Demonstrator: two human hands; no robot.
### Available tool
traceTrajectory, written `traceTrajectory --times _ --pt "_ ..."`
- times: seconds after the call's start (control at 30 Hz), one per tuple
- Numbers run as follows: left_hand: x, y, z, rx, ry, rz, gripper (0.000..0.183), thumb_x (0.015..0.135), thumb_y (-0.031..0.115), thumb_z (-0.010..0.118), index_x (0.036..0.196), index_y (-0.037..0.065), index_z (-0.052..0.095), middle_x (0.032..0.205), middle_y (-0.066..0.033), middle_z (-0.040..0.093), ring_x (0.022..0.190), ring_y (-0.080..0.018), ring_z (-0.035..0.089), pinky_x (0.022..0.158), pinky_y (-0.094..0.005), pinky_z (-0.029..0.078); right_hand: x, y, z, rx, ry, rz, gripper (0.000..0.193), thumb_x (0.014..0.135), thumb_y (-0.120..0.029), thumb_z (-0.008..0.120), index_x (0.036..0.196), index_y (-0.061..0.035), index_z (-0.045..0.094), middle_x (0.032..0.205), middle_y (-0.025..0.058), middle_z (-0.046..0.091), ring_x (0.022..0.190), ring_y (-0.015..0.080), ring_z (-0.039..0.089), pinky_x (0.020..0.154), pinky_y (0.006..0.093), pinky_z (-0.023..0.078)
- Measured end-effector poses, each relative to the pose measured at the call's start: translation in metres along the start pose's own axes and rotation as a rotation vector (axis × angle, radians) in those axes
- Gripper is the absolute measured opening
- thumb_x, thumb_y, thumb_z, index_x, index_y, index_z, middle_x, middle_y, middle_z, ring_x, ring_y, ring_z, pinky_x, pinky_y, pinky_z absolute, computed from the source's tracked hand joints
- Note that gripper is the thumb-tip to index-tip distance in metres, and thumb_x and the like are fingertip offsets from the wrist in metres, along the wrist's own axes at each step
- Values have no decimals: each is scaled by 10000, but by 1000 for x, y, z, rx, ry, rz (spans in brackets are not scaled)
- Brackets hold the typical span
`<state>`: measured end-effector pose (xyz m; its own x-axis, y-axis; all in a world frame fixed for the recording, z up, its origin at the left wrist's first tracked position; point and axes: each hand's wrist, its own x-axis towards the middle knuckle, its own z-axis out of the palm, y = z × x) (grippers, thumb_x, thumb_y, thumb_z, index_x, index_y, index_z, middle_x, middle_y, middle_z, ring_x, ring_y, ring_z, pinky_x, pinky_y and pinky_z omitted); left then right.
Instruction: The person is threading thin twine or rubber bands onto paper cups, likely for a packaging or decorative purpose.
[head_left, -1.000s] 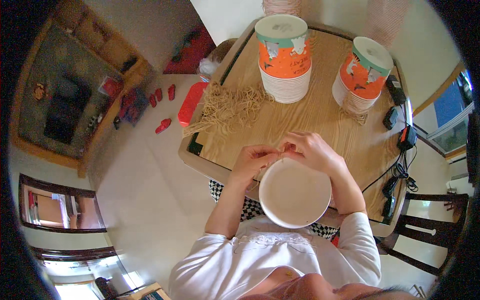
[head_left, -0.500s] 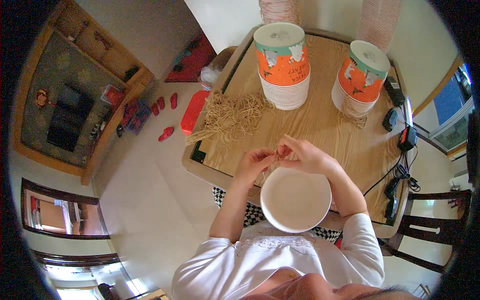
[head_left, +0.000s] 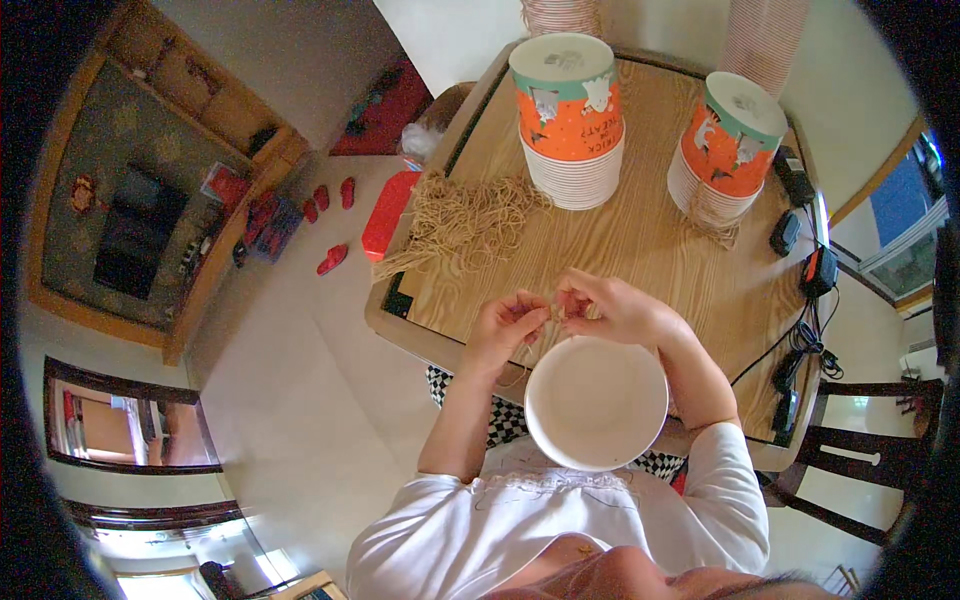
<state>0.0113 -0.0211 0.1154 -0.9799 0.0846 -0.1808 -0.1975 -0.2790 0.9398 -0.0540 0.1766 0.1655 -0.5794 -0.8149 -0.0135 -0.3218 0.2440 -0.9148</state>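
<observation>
directly between the fingers (head_left: 530,320), twine (head_left: 556,313)

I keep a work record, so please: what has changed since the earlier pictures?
The white, round, open container shifted slightly toward the person. The bare left hand seems drawn slightly back from the bare right hand. Unchanged: the tangled tan twine pile and two orange, green and white container stacks.

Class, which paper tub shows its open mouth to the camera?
The white tub between the person's forearms: its inside shows, while the left orange-printed stack and right orange-printed stack have closed ends on top. The rear stacks are cut off above.
</observation>
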Motion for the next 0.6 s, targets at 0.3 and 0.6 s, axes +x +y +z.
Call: traceTrajectory --times 0.3,0.6 --pt "-2 1 1 52 -1 31 113 809 119 650 892 75 586 774 -7 611 651 -86 544 547 -222 419 1 13 0 -212 -1 -48 271 776 -296 641 833 -33 612 788 141 635 724 303 626 653 385 491" --pt "-11 13 17 156 -65 37 237 796 42 665 1004 39 552 937 -21 604 854 -91 584 752 -233 476 -3 11 -2 -221 10 -62 184 776 -192 630 835 -19 609 757 135 621 709 266 621 627 353 473"
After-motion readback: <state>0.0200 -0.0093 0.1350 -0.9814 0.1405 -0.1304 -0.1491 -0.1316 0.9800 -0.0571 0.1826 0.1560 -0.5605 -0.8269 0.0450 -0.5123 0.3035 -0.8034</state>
